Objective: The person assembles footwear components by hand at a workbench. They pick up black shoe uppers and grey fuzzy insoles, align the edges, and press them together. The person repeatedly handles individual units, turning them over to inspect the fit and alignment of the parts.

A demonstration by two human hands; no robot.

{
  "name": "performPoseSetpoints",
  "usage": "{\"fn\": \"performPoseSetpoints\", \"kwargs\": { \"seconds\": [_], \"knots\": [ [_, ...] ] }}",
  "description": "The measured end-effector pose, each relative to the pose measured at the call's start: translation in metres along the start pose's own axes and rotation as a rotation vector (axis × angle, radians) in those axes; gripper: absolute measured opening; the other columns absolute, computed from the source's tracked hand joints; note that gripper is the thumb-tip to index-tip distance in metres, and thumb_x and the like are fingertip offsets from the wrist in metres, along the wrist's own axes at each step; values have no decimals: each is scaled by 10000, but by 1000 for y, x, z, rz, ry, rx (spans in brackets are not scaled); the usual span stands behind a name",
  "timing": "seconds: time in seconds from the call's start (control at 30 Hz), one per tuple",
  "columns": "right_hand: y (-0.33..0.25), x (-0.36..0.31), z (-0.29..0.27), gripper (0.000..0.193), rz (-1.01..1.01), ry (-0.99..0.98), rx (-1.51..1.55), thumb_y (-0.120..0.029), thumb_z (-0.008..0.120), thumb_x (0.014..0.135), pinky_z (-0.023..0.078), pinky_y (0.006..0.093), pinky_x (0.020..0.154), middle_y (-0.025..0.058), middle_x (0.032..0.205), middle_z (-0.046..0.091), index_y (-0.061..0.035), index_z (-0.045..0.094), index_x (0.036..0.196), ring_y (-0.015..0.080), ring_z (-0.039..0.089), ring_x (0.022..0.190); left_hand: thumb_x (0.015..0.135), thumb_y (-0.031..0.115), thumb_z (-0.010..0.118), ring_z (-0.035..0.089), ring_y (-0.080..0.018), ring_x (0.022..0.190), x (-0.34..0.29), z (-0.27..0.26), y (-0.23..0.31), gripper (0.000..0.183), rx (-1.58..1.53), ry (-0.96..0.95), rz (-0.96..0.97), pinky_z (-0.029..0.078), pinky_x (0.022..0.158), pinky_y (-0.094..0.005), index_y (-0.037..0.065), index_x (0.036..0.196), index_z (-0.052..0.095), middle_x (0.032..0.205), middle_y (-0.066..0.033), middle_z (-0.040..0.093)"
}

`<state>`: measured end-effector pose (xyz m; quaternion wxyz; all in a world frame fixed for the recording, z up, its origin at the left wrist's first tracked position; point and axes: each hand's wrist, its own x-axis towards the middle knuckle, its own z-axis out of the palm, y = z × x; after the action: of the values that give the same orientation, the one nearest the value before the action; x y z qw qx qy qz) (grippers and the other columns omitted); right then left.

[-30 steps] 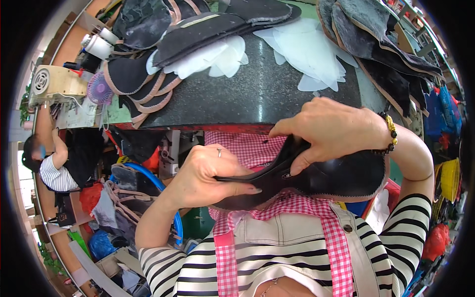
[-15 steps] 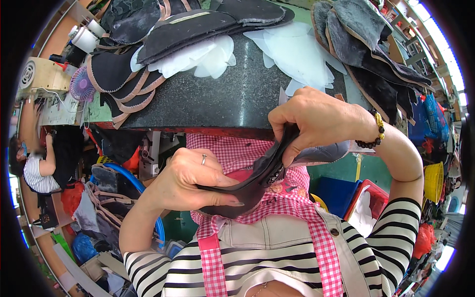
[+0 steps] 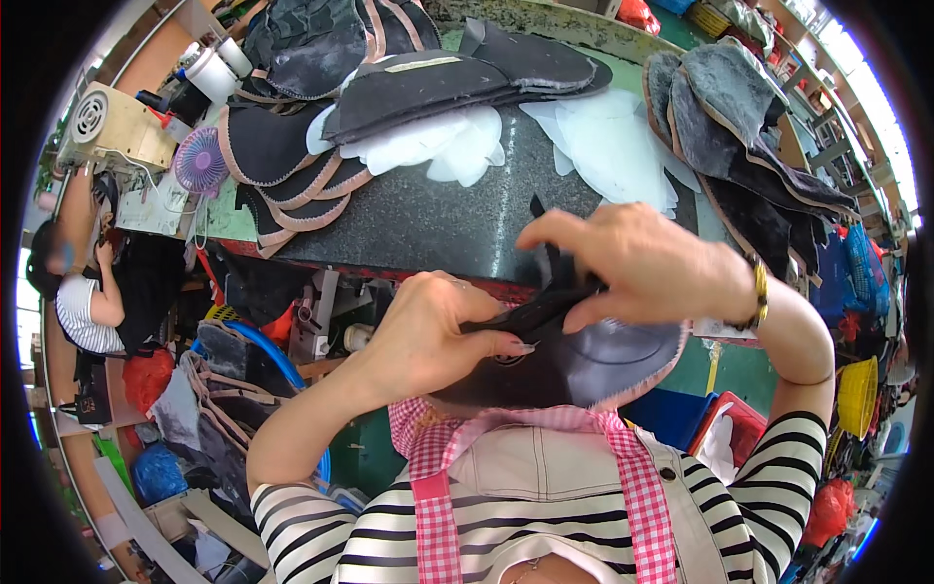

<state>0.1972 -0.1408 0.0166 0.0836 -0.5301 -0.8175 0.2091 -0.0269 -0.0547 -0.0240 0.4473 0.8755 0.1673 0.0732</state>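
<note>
Between my hands, close in front of my chest, is a black leather shoe upper [image 3: 623, 360] with a pinkish stitched edge. My left hand [image 3: 423, 331] is closed on its left side, thumb on top and pinching a folded part. My right hand [image 3: 662, 268], a little smeared by motion, has thumb and fingers around a raised black fold at the upper's far edge. A narrow dark tip stands up beside the right index finger. The fingers hide part of the fold.
Dark stone worktop [image 3: 438, 224] ahead bears stacked black uppers [image 3: 428, 92] and white thin sheets [image 3: 603, 141]. More furry-lined uppers [image 3: 725, 107] hang at the right. A purple fan [image 3: 199, 159] stands left. A red bin [image 3: 744, 428] is low right; another person [image 3: 88, 302] sits far left.
The upper has been turned and spread, so its broad smooth face shows below my hands. My left hand has moved right and up; my right hand has shifted slightly right and down.
</note>
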Motion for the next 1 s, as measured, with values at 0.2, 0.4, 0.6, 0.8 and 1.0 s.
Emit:
{"fn": "performPoseSetpoints", "kwargs": {
  "seconds": [0.2,0.4,0.6,0.8,1.0],
  "knots": [
    [-20,-11,16,630,-84,82,-137,-229,773,684,465,385,582,84,531,562,-26,496,1211,300,627,571,672,152,813,679,-189,649,-4,10,-10,293,-165,1,-233,504,627,-300,10,914,727,757,-155,697],
    [-16,-11,30,484,-86,6,0,-193,779,680,447,398,598,114,610,593,-31,509,1048,329,600,607,729,199,814,537,-54,576,-13,8,-21,264,-331,-200,-264,439,556,-250,-18,837,710,641,-37,656],
    [-26,-10,40,334,-195,100,-35,-181,714,663,433,371,591,49,613,536,-52,520,903,262,582,614,934,222,594,332,-8,531,-18,8,-25,380,-475,-205,-310,265,450,-255,-4,629,578,551,85,399],
    [-46,-18,46,155,-507,151,-94,-170,614,621,404,297,552,-6,569,445,-82,536,722,158,518,553,947,182,585,294,-10,540,-26,22,-27,395,-365,-128,-303,239,448,-261,-9,611,500,548,74,356],
    [-22,2,29,342,-89,-170,209,-134,738,670,468,407,589,109,663,630,-34,605,969,315,632,661,930,163,611,360,-28,554,-32,22,-15,302,-418,-96,-253,311,473,-263,-33,702,587,562,27,437]
  ]
}}
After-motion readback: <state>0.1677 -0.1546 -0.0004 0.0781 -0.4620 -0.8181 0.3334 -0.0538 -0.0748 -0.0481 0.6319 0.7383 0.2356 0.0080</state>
